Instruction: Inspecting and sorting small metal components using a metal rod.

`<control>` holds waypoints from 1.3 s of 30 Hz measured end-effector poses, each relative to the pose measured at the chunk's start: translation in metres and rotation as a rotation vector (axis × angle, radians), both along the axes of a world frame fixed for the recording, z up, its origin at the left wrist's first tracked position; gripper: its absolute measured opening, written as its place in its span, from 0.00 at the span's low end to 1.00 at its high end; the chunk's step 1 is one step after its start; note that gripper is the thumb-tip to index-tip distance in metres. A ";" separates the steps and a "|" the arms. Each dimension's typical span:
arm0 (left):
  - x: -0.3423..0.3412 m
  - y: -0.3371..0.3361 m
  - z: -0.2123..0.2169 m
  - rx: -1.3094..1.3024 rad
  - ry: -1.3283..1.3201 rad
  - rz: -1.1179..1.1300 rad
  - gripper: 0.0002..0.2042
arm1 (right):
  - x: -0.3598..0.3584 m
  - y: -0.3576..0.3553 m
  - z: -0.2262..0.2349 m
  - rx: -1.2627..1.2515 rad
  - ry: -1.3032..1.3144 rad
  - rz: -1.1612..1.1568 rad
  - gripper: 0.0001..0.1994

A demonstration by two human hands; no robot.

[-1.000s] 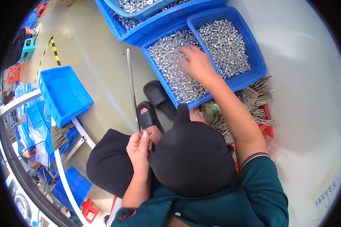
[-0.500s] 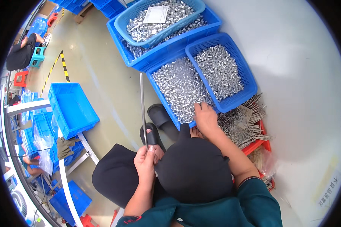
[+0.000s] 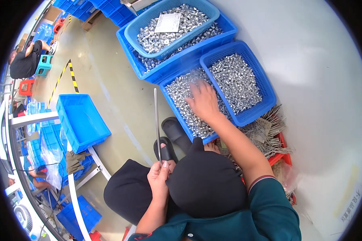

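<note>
My left hand (image 3: 158, 178) is closed round the lower end of a long thin metal rod (image 3: 157, 124), which stands up nearly straight beside my knee. Over the small silvery metal sleeves (image 3: 195, 120) in a blue bin (image 3: 177, 114), my right hand (image 3: 207, 103) is spread with its fingers apart. Its fingertips are slightly blurred, and whether they touch the sleeves I cannot tell. A blue perforated basket (image 3: 270, 86) of similar small pieces rests at the bin's right side.
Behind stands a larger blue bin (image 3: 147, 76) carrying a light-blue basket (image 3: 128, 34) of metal pieces with a paper slip (image 3: 167, 23). Thin rods (image 3: 271, 126) fill a red crate (image 3: 285, 156) at right. On the left are a blue tub (image 3: 82, 120), a white frame (image 3: 74, 201) and a seated person (image 3: 26, 62).
My right hand has moved from the near edge of the bin up over its middle, and its fingers have spread. The left hand still grips the rod. The whole view has shifted slightly.
</note>
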State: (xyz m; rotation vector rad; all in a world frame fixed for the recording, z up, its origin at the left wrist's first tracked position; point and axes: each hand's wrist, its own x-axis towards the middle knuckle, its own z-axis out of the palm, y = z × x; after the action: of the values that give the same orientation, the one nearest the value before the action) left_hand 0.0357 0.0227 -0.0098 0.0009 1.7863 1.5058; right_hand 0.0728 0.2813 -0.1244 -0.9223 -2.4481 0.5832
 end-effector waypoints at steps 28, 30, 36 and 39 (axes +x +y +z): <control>0.001 0.012 0.005 0.056 -0.120 -0.004 0.05 | 0.040 -0.034 -0.030 0.077 -0.005 -0.008 0.11; 0.002 0.011 0.002 0.056 -0.131 0.008 0.06 | 0.037 -0.033 -0.028 0.013 0.013 -0.014 0.10; 0.003 0.013 0.004 0.034 -0.083 -0.005 0.08 | 0.024 -0.028 -0.011 -0.600 0.318 -0.249 0.11; 0.003 0.013 0.005 0.041 -0.072 -0.005 0.08 | 0.029 -0.016 -0.003 -1.847 0.786 -0.299 0.12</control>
State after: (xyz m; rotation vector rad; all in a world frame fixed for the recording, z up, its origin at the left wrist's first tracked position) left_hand 0.0386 0.0359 -0.0051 -0.0280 1.6975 1.5198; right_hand 0.1018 0.2650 -0.1273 -1.1165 -0.5328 2.4873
